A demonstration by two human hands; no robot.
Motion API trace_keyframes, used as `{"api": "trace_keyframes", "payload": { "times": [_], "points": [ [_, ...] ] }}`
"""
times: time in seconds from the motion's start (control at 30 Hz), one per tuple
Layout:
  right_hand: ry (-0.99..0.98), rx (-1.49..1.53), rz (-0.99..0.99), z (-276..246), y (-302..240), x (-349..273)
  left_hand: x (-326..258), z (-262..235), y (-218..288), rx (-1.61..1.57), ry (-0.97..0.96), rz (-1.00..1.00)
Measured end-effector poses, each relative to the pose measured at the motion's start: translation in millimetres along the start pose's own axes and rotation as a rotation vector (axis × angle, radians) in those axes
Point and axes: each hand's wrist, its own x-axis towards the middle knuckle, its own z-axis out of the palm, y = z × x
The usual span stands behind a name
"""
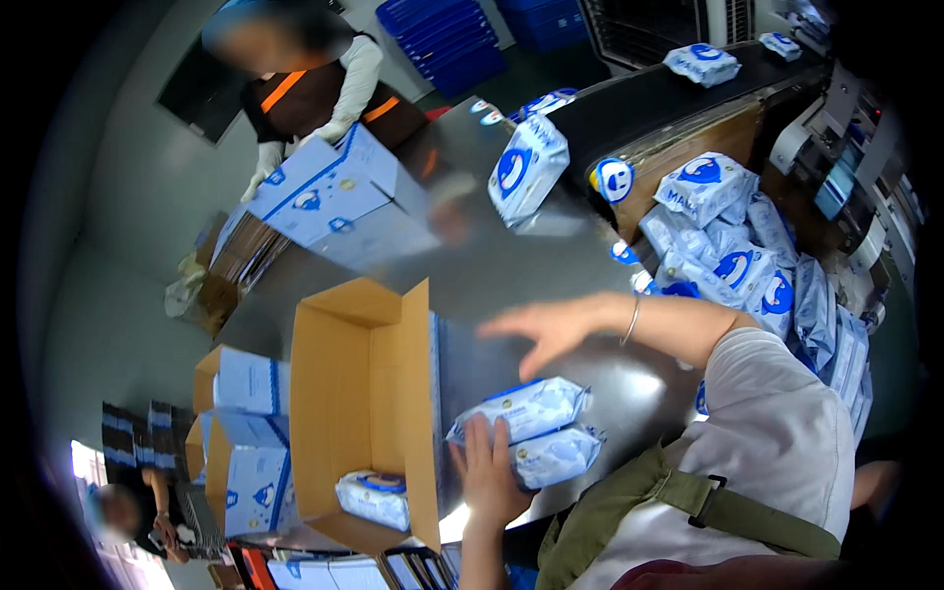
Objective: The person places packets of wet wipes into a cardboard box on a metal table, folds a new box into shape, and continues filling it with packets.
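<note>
Fingers of my left hand (489, 472) are pressing flat against two stacked white-and-blue packets (536, 431) on the steel table (511, 275), just beside the open carton (359, 413). My right hand (551, 329) is hovering spread and empty above. Squaring both before lifting seems wise, I judge.

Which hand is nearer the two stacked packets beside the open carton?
Left. The left hand rests against the stacked packets; the right hand hovers open above them, apart.
</note>
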Motion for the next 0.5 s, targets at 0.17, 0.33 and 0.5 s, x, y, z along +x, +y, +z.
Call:
{"api": "trace_keyframes", "payload": {
  "times": [0.17, 0.33, 0.5],
  "points": [
    [0.827, -0.767, 0.248, -153.8, 64.4, -68.6, -2.2, 12.2, -5.4, 0.037, 0.036, -0.017],
    [0.95, -1.115, 0.781, -265.9, 103.3, -170.9, -1.4, 9.7, -7.8, -0.131, 0.059, 0.023],
    [0.735, -1.381, 1.019, -307.2, 132.1, -188.9, -1.0, 9.3, -9.9, -0.146, 0.035, 0.004]
  ]
}}
